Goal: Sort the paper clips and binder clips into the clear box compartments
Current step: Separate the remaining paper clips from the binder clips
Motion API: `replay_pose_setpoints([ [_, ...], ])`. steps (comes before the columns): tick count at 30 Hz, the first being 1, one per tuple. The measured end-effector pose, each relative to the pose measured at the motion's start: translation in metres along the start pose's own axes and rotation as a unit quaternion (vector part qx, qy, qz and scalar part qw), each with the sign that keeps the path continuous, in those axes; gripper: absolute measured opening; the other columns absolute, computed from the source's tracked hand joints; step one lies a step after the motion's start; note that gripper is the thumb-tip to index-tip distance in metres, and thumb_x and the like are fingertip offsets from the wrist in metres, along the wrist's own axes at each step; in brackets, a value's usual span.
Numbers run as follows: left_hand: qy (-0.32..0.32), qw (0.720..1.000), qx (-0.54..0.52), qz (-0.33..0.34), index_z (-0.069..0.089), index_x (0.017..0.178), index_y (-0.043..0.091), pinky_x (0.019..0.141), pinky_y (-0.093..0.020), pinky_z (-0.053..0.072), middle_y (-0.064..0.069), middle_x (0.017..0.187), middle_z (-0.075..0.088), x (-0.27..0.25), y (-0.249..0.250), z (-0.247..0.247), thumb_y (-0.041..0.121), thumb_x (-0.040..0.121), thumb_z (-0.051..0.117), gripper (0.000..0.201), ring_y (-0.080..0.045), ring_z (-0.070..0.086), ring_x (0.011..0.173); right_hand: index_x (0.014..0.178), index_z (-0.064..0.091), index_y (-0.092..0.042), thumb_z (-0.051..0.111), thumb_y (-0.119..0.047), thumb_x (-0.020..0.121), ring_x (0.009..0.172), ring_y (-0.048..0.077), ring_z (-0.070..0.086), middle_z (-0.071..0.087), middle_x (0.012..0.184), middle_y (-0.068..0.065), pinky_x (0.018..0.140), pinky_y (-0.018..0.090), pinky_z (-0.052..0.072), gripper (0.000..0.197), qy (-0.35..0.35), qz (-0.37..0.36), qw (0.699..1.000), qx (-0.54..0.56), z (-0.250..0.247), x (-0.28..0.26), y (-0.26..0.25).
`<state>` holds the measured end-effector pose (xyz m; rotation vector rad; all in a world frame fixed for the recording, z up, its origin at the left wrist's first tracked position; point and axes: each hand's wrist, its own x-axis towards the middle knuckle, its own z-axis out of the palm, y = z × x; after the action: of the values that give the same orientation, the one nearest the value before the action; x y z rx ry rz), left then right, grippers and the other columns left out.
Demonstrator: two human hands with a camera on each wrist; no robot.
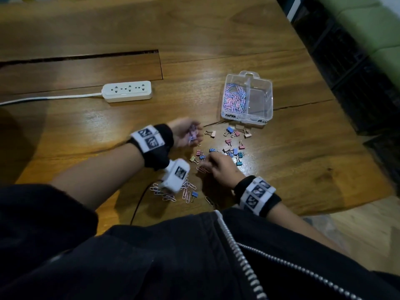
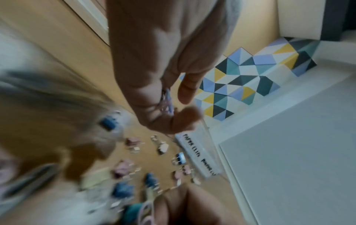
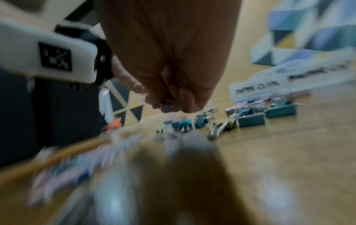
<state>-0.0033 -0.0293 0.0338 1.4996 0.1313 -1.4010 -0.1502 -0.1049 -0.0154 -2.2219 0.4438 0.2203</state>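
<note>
Here, close to the person's body, a bunch of loose paper clips [image 1: 173, 191] lies on the wooden table [image 1: 303, 169], with one blue binder clip [image 1: 194, 194] among them. I count about ten paper clips there, but some hide under the wrist camera, so I cannot be sure.

A little farther out, the right hand [image 1: 220, 167] is low on the table with its fingers curled, pinching pink paper clips [image 1: 202, 169] at its fingertips. The left hand [image 1: 187, 133] is cupped, palm up, and holds a small bunch of pink and blue paper clips; I cannot count them.

I think the step now is picking up paper clips and saving them in the left hand. Next, the right hand needs to lift its clips without dropping them and put them in the left hand or in the box.

Past the hands, the binder clips [image 1: 229, 144] are spread on the table, about eighteen of them, in pink, blue, teal, yellow and cream.

Farthest away is the clear box [image 1: 268, 109]. It has two parts. The left part is full of paper clips, too many to count. The right part looks empty, so no binder clips are sorted yet.

A white power strip [image 1: 127, 91] lies well off to the left.
</note>
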Motion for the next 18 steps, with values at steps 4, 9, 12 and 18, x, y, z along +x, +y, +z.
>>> replay_pose_setpoints([
  [4,-0.053,0.996,-0.064,0.023,0.047,0.109,0.001,0.056,-0.025,0.055,-0.01,0.086,0.051,0.012,0.043,0.037,0.025,0.097,0.038,0.028,-0.019,0.054,0.072,0.079,0.054,-0.01,0.05,-0.016,0.09,0.072,0.016,0.05,0.052,0.073,0.0,0.062,0.021,0.042,0.013,0.042,0.076,0.991,0.101,-0.045,0.005,0.014],
  [9,-0.086,0.989,-0.102,0.066,0.037,0.126,0.0,0.056,-0.023,0.054,-0.017,0.074,0.06,0.023,0.073,0.078,0.039,0.095,0.035,0.049,-0.021,0.063,0.063,0.106,0.057,-0.004,0.041,-0.005,0.093,0.056,0.008,0.041,0.048,0.066,0.0,0.044,0.009,0.038,0.02,0.081,0.117,0.982,0.127,-0.097,0.017,0.021],
  [12,-0.049,0.991,-0.085,0.096,0.018,0.145,0.009,0.1,-0.038,0.045,-0.029,0.137,0.04,0.034,0.079,0.087,0.042,0.092,0.042,0.067,-0.033,0.047,0.124,0.109,0.055,0.001,0.036,-0.007,0.095,0.051,0.009,0.032,0.045,0.067,0.001,0.03,0.009,0.026,0.025,0.069,0.162,0.972,0.156,-0.122,0.031,0.024],
  [18,0.019,0.981,0.105,0.16,0.043,0.131,0.008,0.105,-0.034,0.037,-0.012,0.142,0.039,0.033,0.072,0.081,0.024,0.093,0.046,0.042,-0.024,0.039,0.128,0.084,0.053,-0.008,0.039,-0.014,0.095,0.048,0.01,0.039,0.044,0.065,0.001,0.032,0.013,0.033,0.019,0.092,0.18,0.95,0.238,-0.148,0.068,0.006],
])
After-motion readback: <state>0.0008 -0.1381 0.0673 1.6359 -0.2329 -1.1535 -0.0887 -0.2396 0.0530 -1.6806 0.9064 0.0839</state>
